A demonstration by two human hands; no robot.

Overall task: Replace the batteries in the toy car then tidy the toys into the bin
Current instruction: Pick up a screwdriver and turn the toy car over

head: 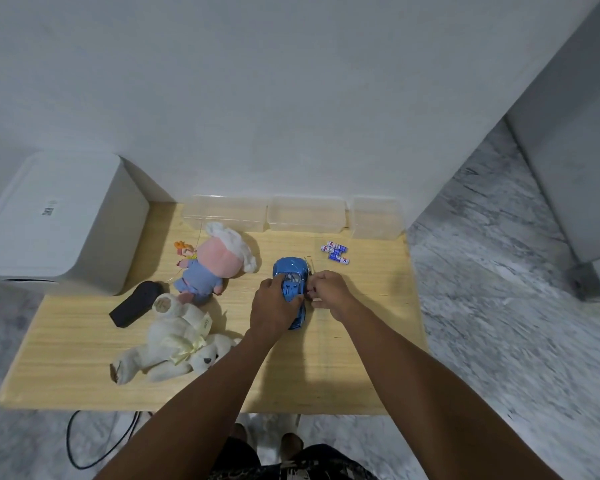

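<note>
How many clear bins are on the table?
3, in a row along the table's far edge by the wall: left bin behind the doll, middle bin behind the car, right bin behind the batteries.

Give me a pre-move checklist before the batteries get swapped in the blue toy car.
1. Blue toy car steadied on the wooden table: ok, left hand grips it.
2. Right hand working at the car's side: ok, pinching something small; what, cannot tell.
3. Battery cover open: cannot tell.
4. Small blue-and-white batteries within reach: ok, lying just beyond the car.
5. Clear plastic bins ready: ok, along the wall.
</note>
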